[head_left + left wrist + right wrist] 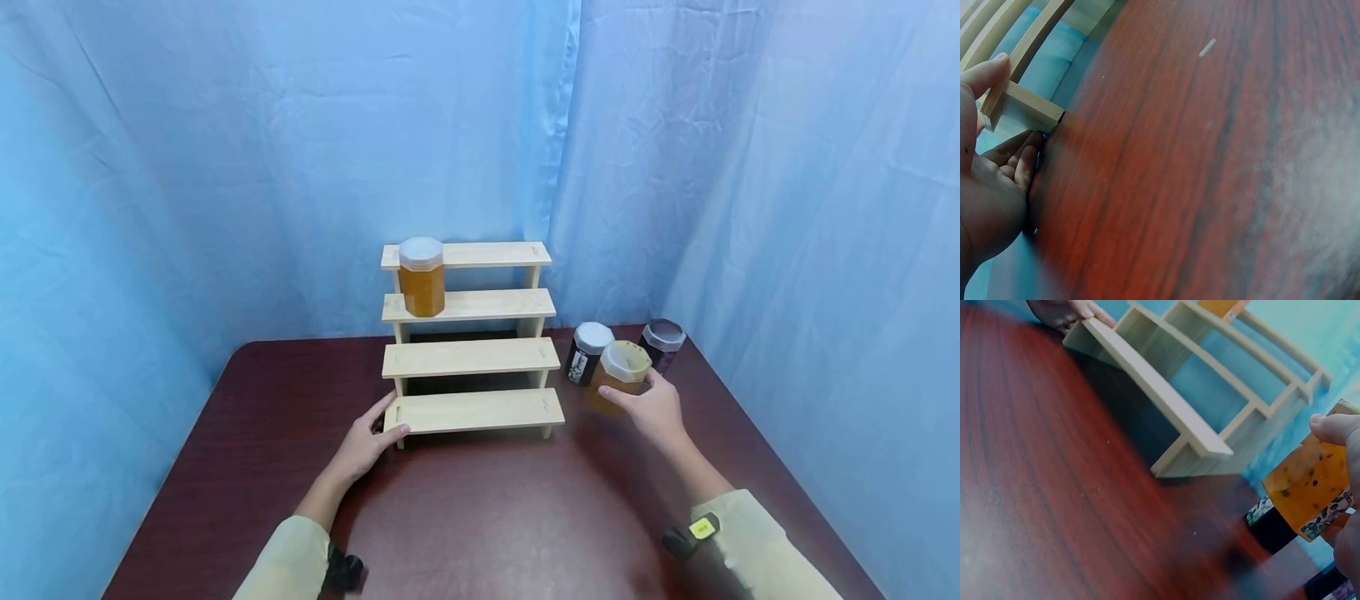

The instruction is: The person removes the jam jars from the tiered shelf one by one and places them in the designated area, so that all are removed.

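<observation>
My left hand (pixel 362 446) grips the left end of the lowest step of a pale wooden stepped rack (pixel 472 358). In the left wrist view the thumb (pixel 988 74) lies on that step, the other fingers lower beside it. My right hand (pixel 658 408) holds an amber jar (pixel 615 385) by its upper part, to the right of the rack. The right wrist view shows dark seeds in this jar (pixel 1310 481) and a patterned label; it is tilted and appears raised off the table. Another amber jar (pixel 422 283) with a whitish lid stands on the rack's second-highest step, near the left.
A dark jar with a white lid (pixel 588 354) stands right of the rack, just behind the held jar. Another dark jar (pixel 663 342) is near the table's back right corner. Blue curtains (pixel 300 167) hang behind and beside the dark red wooden table (pixel 480 508).
</observation>
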A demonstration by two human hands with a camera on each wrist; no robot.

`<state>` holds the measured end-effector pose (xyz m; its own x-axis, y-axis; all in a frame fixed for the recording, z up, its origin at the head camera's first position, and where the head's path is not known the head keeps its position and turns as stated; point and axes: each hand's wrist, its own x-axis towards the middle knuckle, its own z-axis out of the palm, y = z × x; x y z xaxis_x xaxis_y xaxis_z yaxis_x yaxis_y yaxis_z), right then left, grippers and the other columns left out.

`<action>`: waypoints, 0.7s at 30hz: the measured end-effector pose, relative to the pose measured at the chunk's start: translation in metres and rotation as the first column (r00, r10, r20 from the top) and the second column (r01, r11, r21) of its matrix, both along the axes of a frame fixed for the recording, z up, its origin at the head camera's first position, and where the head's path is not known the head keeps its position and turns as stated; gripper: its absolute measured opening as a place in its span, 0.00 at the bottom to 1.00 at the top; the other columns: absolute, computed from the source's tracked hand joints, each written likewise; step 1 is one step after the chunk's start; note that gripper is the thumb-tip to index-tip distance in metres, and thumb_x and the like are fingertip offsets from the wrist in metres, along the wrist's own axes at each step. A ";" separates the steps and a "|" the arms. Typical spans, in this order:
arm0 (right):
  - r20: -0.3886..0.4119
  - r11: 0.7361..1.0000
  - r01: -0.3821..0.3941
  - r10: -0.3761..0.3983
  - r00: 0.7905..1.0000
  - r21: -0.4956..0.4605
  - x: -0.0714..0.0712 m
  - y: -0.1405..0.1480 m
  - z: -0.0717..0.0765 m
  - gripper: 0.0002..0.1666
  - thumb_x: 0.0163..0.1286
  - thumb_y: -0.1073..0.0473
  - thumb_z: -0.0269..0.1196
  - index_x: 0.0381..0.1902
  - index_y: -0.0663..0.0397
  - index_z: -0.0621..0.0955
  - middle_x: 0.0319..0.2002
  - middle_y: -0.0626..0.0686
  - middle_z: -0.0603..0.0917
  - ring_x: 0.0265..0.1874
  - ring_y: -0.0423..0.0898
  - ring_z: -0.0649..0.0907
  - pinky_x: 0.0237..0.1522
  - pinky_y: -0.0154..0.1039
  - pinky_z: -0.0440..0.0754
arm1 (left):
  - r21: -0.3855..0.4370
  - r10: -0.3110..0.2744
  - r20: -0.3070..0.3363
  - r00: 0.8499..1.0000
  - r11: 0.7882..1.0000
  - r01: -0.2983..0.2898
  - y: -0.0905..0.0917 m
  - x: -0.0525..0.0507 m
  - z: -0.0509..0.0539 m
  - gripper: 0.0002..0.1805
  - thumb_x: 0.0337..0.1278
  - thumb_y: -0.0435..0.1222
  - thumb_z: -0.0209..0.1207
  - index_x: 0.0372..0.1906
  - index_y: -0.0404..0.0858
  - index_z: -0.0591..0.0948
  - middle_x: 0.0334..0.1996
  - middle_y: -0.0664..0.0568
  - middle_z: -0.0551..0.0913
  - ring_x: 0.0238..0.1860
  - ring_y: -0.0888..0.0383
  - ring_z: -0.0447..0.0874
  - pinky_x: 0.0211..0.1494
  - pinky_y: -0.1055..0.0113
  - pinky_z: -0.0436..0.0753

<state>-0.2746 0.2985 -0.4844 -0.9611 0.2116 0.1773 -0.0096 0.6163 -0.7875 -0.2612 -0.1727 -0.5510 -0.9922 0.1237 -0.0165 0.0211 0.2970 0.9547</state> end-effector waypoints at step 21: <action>0.096 0.999 0.004 0.001 0.995 -0.047 -0.004 0.006 -0.034 0.57 0.57 0.42 0.77 0.73 0.67 0.65 0.65 0.69 0.74 0.63 0.63 0.73 0.65 0.60 0.67 | -0.008 0.006 -0.008 1.000 1.000 -0.006 -0.002 -0.005 -0.011 0.44 0.61 0.46 0.69 0.79 0.46 0.63 0.74 0.40 0.64 0.73 0.43 0.61 0.69 0.45 0.63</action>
<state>-0.2782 0.3047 -0.5184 -0.9729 0.2188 0.0744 0.0679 0.5783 -0.8130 -0.2667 -0.1752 -0.5621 -0.9930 0.1176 -0.0098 0.0267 0.3046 0.9521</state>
